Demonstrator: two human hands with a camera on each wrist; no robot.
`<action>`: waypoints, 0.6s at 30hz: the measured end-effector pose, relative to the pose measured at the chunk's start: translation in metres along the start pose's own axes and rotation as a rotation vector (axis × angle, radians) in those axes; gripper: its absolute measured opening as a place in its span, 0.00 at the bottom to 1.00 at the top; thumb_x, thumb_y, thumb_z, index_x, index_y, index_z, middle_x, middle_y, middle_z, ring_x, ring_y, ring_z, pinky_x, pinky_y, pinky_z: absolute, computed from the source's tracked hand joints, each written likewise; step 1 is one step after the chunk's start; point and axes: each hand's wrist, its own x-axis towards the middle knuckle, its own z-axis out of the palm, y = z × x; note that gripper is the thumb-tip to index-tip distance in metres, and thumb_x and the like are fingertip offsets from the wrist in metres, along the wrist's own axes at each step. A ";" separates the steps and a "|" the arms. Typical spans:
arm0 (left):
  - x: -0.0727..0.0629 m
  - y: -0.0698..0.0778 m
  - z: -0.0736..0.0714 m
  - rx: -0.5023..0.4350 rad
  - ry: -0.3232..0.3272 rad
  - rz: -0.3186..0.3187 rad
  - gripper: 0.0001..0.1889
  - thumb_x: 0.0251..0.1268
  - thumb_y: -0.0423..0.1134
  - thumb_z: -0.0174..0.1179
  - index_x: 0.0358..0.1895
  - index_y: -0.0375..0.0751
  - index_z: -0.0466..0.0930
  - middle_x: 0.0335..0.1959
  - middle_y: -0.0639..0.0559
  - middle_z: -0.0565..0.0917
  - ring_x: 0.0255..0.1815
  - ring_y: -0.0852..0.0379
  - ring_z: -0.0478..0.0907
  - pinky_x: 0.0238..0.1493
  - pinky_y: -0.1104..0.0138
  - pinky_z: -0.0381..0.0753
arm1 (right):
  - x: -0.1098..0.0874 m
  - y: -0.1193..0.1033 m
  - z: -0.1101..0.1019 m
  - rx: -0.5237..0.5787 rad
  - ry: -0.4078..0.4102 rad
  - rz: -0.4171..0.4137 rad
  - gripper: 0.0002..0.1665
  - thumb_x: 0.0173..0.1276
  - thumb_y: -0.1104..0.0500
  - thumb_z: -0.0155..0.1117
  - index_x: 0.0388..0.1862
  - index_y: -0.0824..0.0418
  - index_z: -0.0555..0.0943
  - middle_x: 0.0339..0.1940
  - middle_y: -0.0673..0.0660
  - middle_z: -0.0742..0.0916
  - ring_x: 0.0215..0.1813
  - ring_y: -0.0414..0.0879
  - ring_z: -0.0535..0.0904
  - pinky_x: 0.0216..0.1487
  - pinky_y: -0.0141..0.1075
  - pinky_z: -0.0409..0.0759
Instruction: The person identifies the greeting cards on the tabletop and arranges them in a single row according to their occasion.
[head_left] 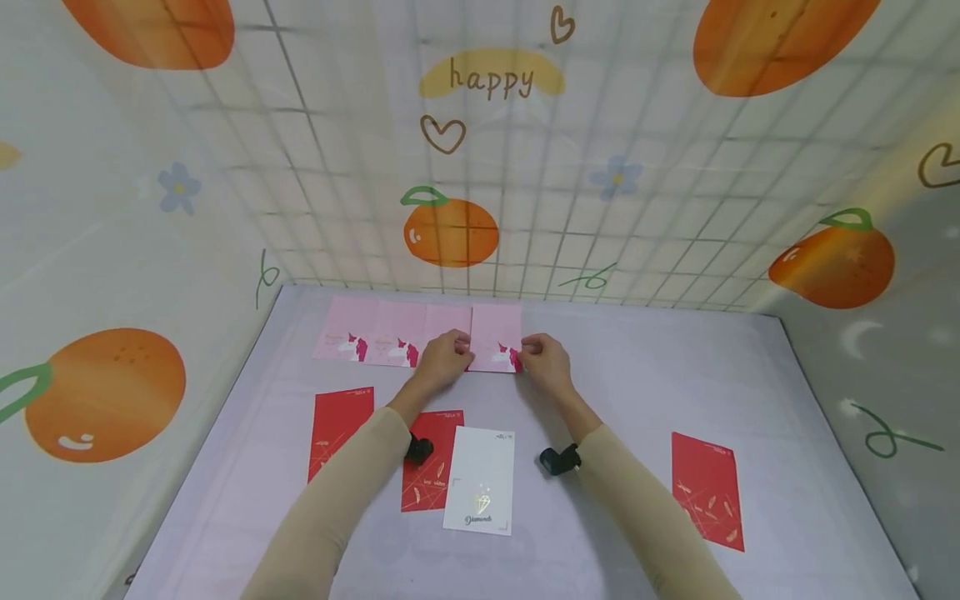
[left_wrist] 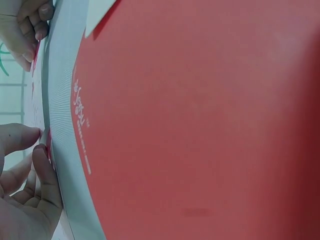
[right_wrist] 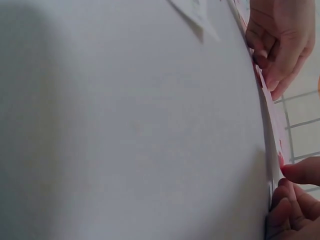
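Note:
A pink card with a white and magenta unicorn (head_left: 497,337) is at the right end of a row at the back of the table. My left hand (head_left: 444,360) pinches its left edge near the lower corner, thumb and finger meeting there in the left wrist view. On the opposite edge, my right hand (head_left: 547,362) pinches the card between thumb and fingers, also seen in the right wrist view. Further pink unicorn cards (head_left: 352,329) lie side by side to its left, and the nearest is partly covered by my left hand and the held card.
Nearer me lie a white card with a gold diamond (head_left: 480,483) and a red card (head_left: 438,450) partly under it. Another red card (head_left: 341,425) sits left, partly behind my left sleeve. A third red card (head_left: 708,492) lies far right. A printed curtain (head_left: 360,167) encloses the table.

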 end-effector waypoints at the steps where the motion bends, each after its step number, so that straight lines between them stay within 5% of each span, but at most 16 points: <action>1: 0.001 0.000 0.001 0.007 -0.003 -0.001 0.18 0.69 0.39 0.64 0.59 0.39 0.78 0.48 0.47 0.83 0.47 0.51 0.80 0.48 0.61 0.83 | 0.000 0.000 0.000 -0.009 0.000 0.006 0.13 0.64 0.66 0.63 0.48 0.65 0.83 0.37 0.58 0.86 0.35 0.48 0.81 0.34 0.34 0.78; 18: -0.001 0.005 0.002 0.025 -0.005 -0.019 0.19 0.69 0.38 0.65 0.59 0.39 0.77 0.46 0.47 0.83 0.43 0.52 0.79 0.45 0.62 0.84 | 0.002 0.003 0.005 -0.077 0.032 0.014 0.12 0.65 0.64 0.64 0.46 0.65 0.83 0.38 0.58 0.86 0.39 0.50 0.80 0.39 0.38 0.79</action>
